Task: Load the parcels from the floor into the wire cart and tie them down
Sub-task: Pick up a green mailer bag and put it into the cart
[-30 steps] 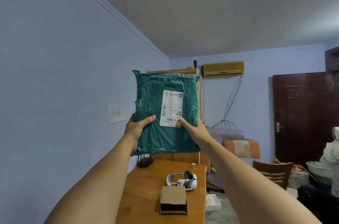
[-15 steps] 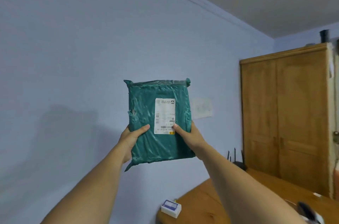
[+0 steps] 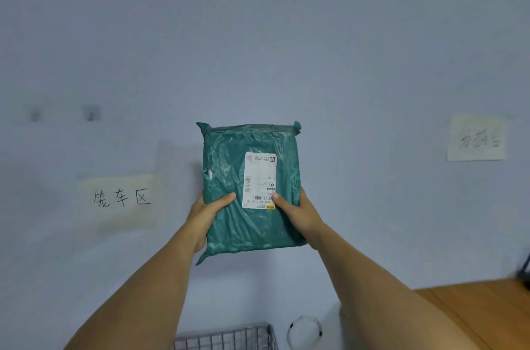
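Head view: two hands hold a green parcel (image 3: 252, 192) up in front of the blue wall. The left hand (image 3: 205, 215) grips its left edge with the thumb on the front. The right hand (image 3: 298, 215) grips its right edge with the thumb by the white label (image 3: 259, 180). The parcel is upright in the air, high above the wire cart (image 3: 226, 338), which shows only its top rim at the bottom. A paper sign (image 3: 120, 197) hangs on the wall to the left. A wooden table (image 3: 473, 315) is on the right.

The bag looks smooth and soft, so it could slip out of the hands. The cart is low and mostly hidden, so the parcel could miss it and land on the floor. The bag has a small hole (image 3: 208, 174), and a wire could catch it and rip it more.
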